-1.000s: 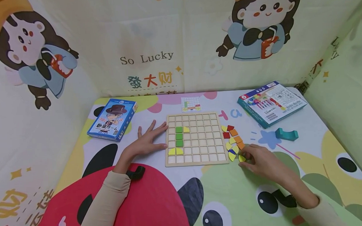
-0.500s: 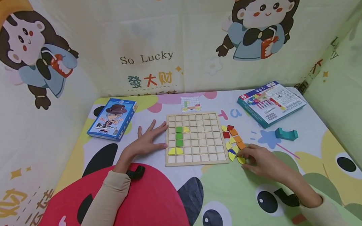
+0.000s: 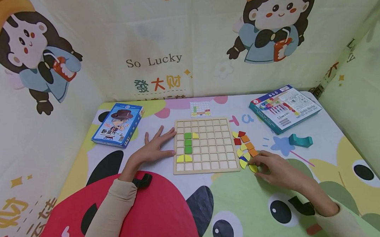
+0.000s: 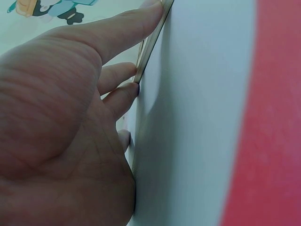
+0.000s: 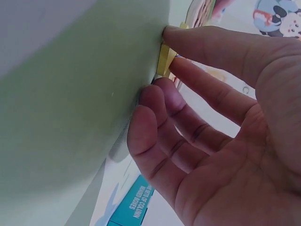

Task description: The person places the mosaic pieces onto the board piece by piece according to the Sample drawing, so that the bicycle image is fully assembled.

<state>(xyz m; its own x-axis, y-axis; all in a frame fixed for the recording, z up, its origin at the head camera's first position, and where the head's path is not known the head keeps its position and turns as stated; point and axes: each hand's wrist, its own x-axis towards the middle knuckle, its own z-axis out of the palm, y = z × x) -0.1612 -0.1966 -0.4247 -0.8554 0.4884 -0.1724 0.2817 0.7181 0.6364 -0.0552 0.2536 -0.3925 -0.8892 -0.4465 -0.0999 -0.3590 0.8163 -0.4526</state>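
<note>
So the left hand (image 3: 151, 150) was open, fingers spread, with the thumb and fingertips touching the left edge of the wooden grid board (image 3: 208, 171), roughly mid-desk. The right hand (image 3: 276, 166) had a yellow piece (image 3: 253, 168) pinched between thumb and forefinger, just off the board's near right corner. A bunch of loose pieces (image 3: 249, 146), red, orange, yellow and blue, ran along the board's right edge. On the grid, three green squares (image 3: 188, 142) made a column, one yellow wedge (image 3: 195, 135) right of the top one, two more in the row below. A small printed card (image 3: 200, 109) lay by the desk's far edge, a blue box (image 3: 117, 125) near the far left corner, and a teal-sided box (image 3: 285, 108) near the far right.
</note>
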